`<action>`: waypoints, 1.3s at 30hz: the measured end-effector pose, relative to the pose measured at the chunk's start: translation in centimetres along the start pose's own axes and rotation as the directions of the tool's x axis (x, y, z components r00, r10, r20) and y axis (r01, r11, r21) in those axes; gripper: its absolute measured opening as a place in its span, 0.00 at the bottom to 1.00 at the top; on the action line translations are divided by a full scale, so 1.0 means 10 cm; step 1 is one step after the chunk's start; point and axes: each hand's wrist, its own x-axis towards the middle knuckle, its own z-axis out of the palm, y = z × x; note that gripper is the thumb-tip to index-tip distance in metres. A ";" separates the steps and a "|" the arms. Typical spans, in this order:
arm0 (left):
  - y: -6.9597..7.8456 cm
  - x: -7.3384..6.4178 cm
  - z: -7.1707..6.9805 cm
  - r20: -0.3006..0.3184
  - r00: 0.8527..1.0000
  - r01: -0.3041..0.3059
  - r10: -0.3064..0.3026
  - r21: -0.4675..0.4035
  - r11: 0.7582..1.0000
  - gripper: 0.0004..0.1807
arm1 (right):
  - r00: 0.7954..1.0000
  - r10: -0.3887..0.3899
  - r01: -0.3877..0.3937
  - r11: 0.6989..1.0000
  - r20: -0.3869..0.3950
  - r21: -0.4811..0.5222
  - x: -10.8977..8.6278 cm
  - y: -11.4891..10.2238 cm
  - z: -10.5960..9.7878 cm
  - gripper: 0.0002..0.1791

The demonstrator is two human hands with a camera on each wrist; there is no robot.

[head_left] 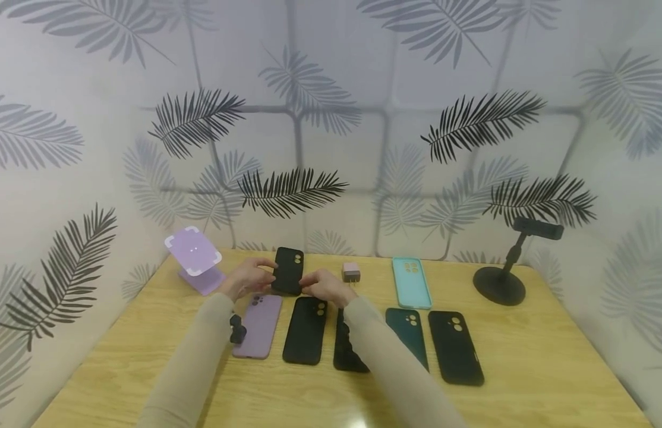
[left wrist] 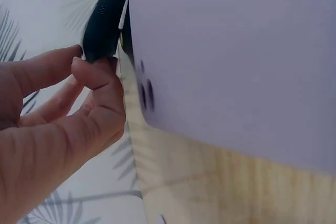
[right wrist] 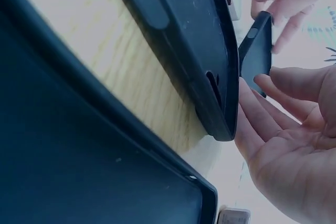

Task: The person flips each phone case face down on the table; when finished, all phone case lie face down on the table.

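Note:
Toward the table's back, a black phone case [head_left: 288, 268] is between my two hands. My left hand [head_left: 251, 277] pinches its left edge; in the left wrist view the thumb and fingertips of that hand [left wrist: 63, 116] meet at the case's end [left wrist: 105, 24]. From the right side, my right hand [head_left: 327, 288] pinches the opposite edge, and in the right wrist view its thumb [right wrist: 296, 82] lies against the case [right wrist: 257, 51]. A purple phone case [head_left: 262, 327] lies below my left hand. Another black case [head_left: 305, 333] lies below the gap between the hands.
My right forearm partly covers a third black case [head_left: 344, 351] and a dark teal case [head_left: 408, 330]. Farther right lie a black case [head_left: 455, 348] and a light blue case [head_left: 411, 282]. A charger [head_left: 350, 272], purple stand [head_left: 194, 252] and black phone stand [head_left: 499, 286] stand toward the back.

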 end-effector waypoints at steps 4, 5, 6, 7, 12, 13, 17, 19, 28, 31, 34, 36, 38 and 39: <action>0.07 -0.02 0.05 -0.022 1.000 -0.012 0.011 -0.063 0.998 0.32 | 1.000 -0.010 0.009 1.000 0.009 0.011 0.02 0.00 0.02 0.20; 0.10 -0.02 0.07 -0.022 1.000 -0.017 0.016 -0.079 0.997 0.33 | 1.000 -0.011 0.011 1.000 0.013 0.024 0.03 0.00 0.03 0.20; 0.12 -0.03 0.09 -0.019 1.000 -0.019 0.017 -0.099 0.995 0.34 | 1.000 -0.013 0.012 0.999 0.015 0.039 0.04 -0.01 0.03 0.21; 0.13 -0.03 0.11 -0.016 1.000 -0.021 0.020 -0.112 0.994 0.35 | 1.000 -0.012 0.011 0.998 0.019 0.058 0.05 -0.01 0.04 0.21; 0.18 -0.03 0.20 0.028 0.999 -0.025 0.030 -0.156 0.987 0.34 | 0.999 0.010 -0.015 0.986 0.032 0.163 0.06 -0.06 0.08 0.25; 0.17 -0.02 0.21 0.035 0.999 -0.029 0.035 -0.157 0.987 0.34 | 0.999 0.017 -0.022 0.984 0.033 0.174 0.06 -0.07 0.09 0.26; 0.16 -0.02 0.25 0.058 0.997 -0.031 0.041 -0.164 0.986 0.30 | 0.999 0.020 -0.027 0.973 0.035 0.230 0.05 -0.10 0.09 0.28; 0.16 -0.02 0.27 0.085 0.995 -0.037 0.051 -0.166 0.985 0.28 | 0.999 0.009 -0.018 0.964 0.034 0.267 0.06 -0.10 0.09 0.28; 0.15 -0.02 0.32 0.149 0.987 -0.043 0.054 -0.078 0.996 0.26 | 1.000 -0.014 0.011 0.929 0.004 0.370 0.06 -0.07 0.09 0.26; 0.14 -0.04 0.30 0.146 0.989 -0.038 0.037 0.000 0.999 0.27 | 0.998 0.022 -0.001 0.933 -0.053 0.361 0.06 -0.06 0.09 0.25; 0.12 -0.05 0.27 0.133 0.991 -0.033 0.024 0.071 0.997 0.27 | 0.989 0.071 -0.023 0.939 -0.129 0.343 0.05 -0.04 0.09 0.24; 0.12 -0.05 0.25 0.126 0.992 -0.034 0.022 0.092 0.995 0.27 | 0.982 0.095 -0.033 0.938 -0.162 0.345 0.05 -0.04 0.09 0.25; 0.11 -0.04 0.24 0.112 0.994 -0.023 0.013 0.092 0.995 0.27 | 0.972 0.116 -0.048 0.949 -0.203 0.313 0.06 -0.03 0.09 0.26; 0.11 -0.04 0.24 0.109 0.994 -0.020 0.010 0.094 0.995 0.27 | 0.969 0.126 -0.055 0.948 -0.213 0.313 0.07 -0.03 0.09 0.26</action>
